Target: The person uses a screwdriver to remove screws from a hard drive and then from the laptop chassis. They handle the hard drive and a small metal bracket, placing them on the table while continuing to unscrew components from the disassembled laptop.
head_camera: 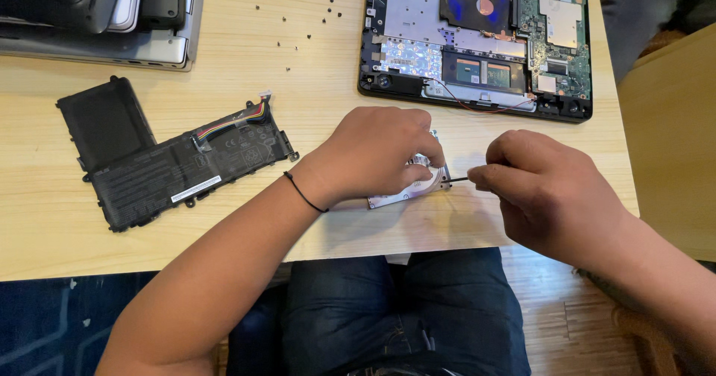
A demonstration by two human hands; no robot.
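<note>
My left hand [377,156] lies flat over a silver hard drive [418,188] near the table's front edge and presses it down; most of the drive is hidden under the fingers. My right hand [548,189] is closed around a small screwdriver [459,180], whose dark tip touches the drive's right edge. An opened laptop base [477,44] with exposed circuit boards lies beyond the hands at the back of the table.
A black L-shaped battery [160,160] with coloured wires lies at left. Several tiny screws [298,25] are scattered behind it. Stacked laptops [101,18] fill the back left corner. The wooden table [45,234] ends just before my knees.
</note>
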